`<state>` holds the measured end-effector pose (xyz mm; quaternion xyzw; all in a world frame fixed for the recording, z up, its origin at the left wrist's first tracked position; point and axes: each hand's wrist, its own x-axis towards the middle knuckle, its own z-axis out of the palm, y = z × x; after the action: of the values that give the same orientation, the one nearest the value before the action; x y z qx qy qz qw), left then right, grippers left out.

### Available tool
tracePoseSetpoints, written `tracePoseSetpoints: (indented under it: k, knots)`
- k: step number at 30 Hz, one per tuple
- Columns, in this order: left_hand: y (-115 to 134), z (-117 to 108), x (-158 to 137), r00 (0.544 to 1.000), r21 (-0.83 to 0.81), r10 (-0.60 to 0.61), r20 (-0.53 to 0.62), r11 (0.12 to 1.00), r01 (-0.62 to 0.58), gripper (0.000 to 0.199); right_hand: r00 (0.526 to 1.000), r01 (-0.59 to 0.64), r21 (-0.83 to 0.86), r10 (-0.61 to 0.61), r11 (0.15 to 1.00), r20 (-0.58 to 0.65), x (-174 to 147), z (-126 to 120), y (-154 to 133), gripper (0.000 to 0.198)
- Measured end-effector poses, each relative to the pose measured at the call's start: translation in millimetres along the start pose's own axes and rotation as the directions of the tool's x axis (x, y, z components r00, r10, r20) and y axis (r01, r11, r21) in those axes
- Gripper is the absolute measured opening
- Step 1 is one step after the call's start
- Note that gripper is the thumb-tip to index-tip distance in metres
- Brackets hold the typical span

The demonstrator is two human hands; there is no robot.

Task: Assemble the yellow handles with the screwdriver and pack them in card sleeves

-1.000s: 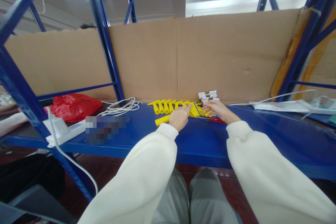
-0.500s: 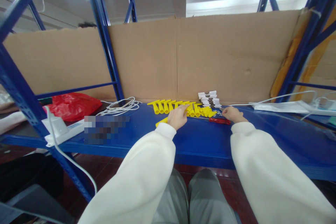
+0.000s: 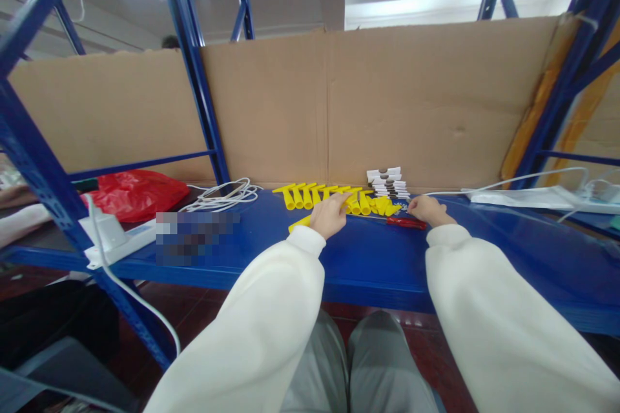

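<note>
My left hand (image 3: 330, 214) is closed around a yellow plastic piece with a tubular handle (image 3: 299, 224), whose lower end sticks out to the left of the palm. Behind it lies a row of similar yellow T-shaped pieces (image 3: 298, 199) with hollow round handles. My right hand (image 3: 430, 210) has its fingertips pinched together beside small metal bits (image 3: 401, 207); anything between them is too small to make out. Just in front of those bits lies a screwdriver with a red handle (image 3: 405, 223). Smaller yellow pieces (image 3: 382, 206) and a stack of white-and-black parts (image 3: 387, 182) are between my hands.
A blue shelf top (image 3: 378, 264) carries everything, with cardboard (image 3: 387, 103) standing behind. To the left are a coiled white cable (image 3: 227, 195), a red plastic bag (image 3: 138, 195) and a power strip (image 3: 128, 243). A white flat packet (image 3: 523, 197) lies right.
Both hands stay almost in place; the right hand's fingers shift very slightly. The yellow pieces, white-and-black stack and screwdriver lie as before.
</note>
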<state>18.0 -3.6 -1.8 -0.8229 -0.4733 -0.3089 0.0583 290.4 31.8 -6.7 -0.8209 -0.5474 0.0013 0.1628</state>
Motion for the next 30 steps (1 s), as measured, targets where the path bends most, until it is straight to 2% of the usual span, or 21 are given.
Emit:
tracePoseSetpoints:
  k: [7, 13, 23, 26, 30]
  knots:
    - [-1, 2, 1, 1.0, 0.013, 0.011, -0.013, 1.0, -0.011, 0.047, 0.999, 0.048, -0.044, -0.048, 0.998, 0.007, 1, 1, -2, 0.015]
    - [-3, 3, 1, 1.0, 0.011, 0.024, -0.015, 1.0, -0.023, 0.047, 0.998, 0.035, -0.083, -0.031, 0.996, 0.057, 1, 2, -6, 0.02]
    - [-3, 6, 2, 0.998, -0.014, 0.037, -0.052, 0.999, -0.037, 0.049, 0.998, 0.045, -0.13, -0.038, 0.991, 0.057, 9, 6, -4, 0.026]
    - [-6, 8, 3, 0.993, -0.05, 0.041, -0.108, 0.998, -0.047, 0.048, 0.997, 0.036, -0.137, -0.027, 0.99, 0.066, 8, 6, -5, 0.031]
    - [-12, 9, 8, 0.954, -0.146, -0.015, -0.301, 0.989, -0.03, 0.042, 0.996, 0.039, -0.143, -0.027, 0.989, 0.083, 6, 5, -6, 0.038]
